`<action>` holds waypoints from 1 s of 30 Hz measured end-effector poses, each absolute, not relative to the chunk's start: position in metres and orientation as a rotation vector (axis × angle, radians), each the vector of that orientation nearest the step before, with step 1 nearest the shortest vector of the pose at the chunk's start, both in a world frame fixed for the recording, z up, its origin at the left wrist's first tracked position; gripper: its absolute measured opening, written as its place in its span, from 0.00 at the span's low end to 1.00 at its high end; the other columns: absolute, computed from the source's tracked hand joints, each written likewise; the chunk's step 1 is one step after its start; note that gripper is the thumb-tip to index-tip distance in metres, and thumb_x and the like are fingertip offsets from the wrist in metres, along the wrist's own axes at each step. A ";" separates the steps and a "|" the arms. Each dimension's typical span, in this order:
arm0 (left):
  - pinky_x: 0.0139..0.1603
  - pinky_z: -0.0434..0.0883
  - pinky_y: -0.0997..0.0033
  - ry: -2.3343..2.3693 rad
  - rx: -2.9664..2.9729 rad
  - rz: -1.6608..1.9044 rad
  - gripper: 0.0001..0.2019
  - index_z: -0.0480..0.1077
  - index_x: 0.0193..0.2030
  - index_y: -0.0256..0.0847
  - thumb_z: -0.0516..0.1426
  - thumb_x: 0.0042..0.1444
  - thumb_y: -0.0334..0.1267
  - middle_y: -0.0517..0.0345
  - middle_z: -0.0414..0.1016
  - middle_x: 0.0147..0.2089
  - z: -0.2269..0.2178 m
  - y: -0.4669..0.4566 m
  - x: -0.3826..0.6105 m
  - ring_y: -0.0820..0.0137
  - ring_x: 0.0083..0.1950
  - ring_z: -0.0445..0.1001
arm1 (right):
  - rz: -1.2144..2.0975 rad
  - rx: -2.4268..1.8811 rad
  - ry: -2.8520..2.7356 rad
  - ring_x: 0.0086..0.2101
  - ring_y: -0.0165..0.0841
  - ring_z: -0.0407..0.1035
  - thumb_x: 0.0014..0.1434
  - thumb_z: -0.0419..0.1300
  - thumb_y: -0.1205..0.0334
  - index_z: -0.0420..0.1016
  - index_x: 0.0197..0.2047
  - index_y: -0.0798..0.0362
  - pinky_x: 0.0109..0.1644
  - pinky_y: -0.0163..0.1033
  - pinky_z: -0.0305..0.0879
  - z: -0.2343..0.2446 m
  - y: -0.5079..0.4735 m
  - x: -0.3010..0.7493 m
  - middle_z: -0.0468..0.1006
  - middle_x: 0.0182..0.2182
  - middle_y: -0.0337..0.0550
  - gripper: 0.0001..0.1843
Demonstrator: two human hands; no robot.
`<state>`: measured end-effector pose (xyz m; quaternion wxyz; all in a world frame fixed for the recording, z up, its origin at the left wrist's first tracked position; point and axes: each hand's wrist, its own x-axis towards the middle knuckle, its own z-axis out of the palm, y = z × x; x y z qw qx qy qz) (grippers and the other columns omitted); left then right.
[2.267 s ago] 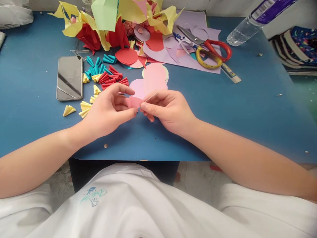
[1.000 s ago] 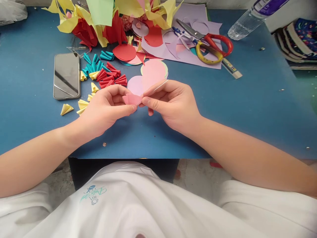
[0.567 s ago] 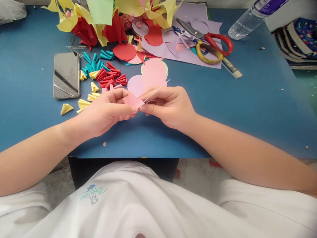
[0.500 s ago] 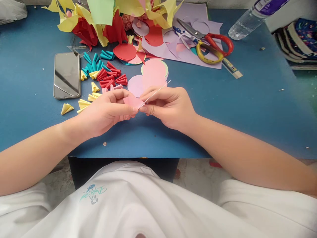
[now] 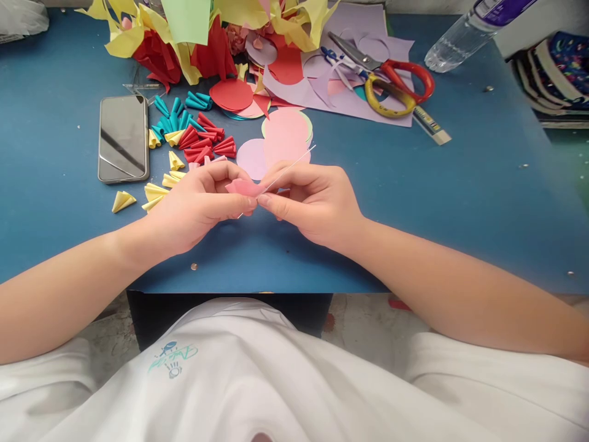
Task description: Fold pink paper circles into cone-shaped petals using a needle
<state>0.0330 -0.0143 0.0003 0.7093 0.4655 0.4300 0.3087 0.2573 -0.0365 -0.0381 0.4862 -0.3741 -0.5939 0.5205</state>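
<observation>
A small piece of pink paper (image 5: pixel 242 187), curled at its outer edge, is pinched between the thumb and fingers of my left hand (image 5: pixel 207 195). My right hand (image 5: pixel 317 197) grips a thin white stick (image 5: pixel 294 163) that slants across the paper, its lower tip showing below the left thumb. Both sets of fingertips meet at the paper. Flat paper circles, pink (image 5: pixel 288 132) and lilac (image 5: pixel 251 158), lie just beyond my fingers. Rolled paper cones in yellow (image 5: pixel 123 201), red (image 5: pixel 197 150) and teal (image 5: pixel 175 116) are spread beyond my left hand.
On the blue table (image 5: pixel 437 202), a phone (image 5: pixel 123 138) lies to the left. Scissors (image 5: pixel 391 86) rest on lilac paper scraps (image 5: pixel 294 83) at the back right, near a water bottle (image 5: pixel 464 37). Crumpled yellow and red paper (image 5: pixel 159 58) is heaped at the back.
The pink paper has gone from a flatter, fan-like shape to a more curled one around the stick. My right hand has shifted very slightly; the stick stays slanted.
</observation>
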 end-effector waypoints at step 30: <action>0.36 0.71 0.63 0.965 1.756 0.719 0.10 0.77 0.32 0.44 0.69 0.62 0.42 0.59 0.73 0.31 -0.001 -0.018 0.034 0.69 0.33 0.68 | 1.281 -0.980 -1.340 0.31 0.35 0.81 0.58 0.82 0.62 0.93 0.32 0.43 0.39 0.45 0.86 -0.029 -0.038 0.253 0.88 0.31 0.39 0.05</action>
